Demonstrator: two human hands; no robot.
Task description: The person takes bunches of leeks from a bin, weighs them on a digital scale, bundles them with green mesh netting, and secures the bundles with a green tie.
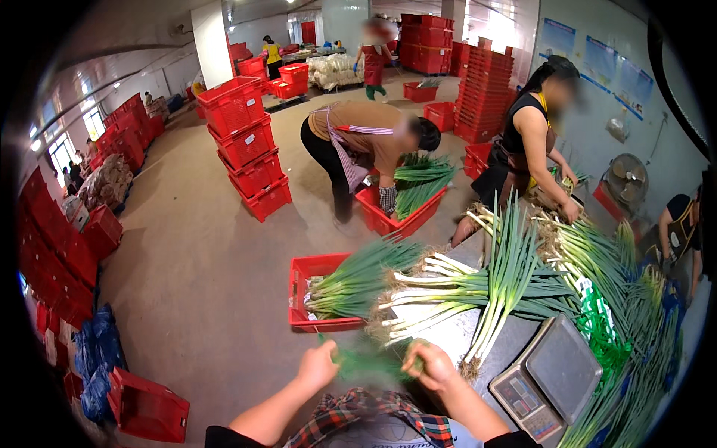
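My left hand [320, 364] and my right hand [432, 364] are raised in front of my body, both with fingers closed. Stretched between them is a green piece of mesh netting [371, 364], blurred by motion. Just beyond the hands, spring onions [441, 295] with white stems and muddy roots lie across the grey table [459, 328], some crossing on top of others. Left of them, a red crate [297, 299] on the floor holds a bundle of spring onions [358, 280]. A digital scale [549, 381] with a flat metal pan sits to the right of my right hand.
More green netting [600, 328] and a long heap of spring onions [635, 373] line the right side. One person [373, 134] bends over a red crate [411, 222]; another [530, 127] handles onions at the table's far end. Stacked crates [246, 145] and an empty crate [149, 407] stand left.
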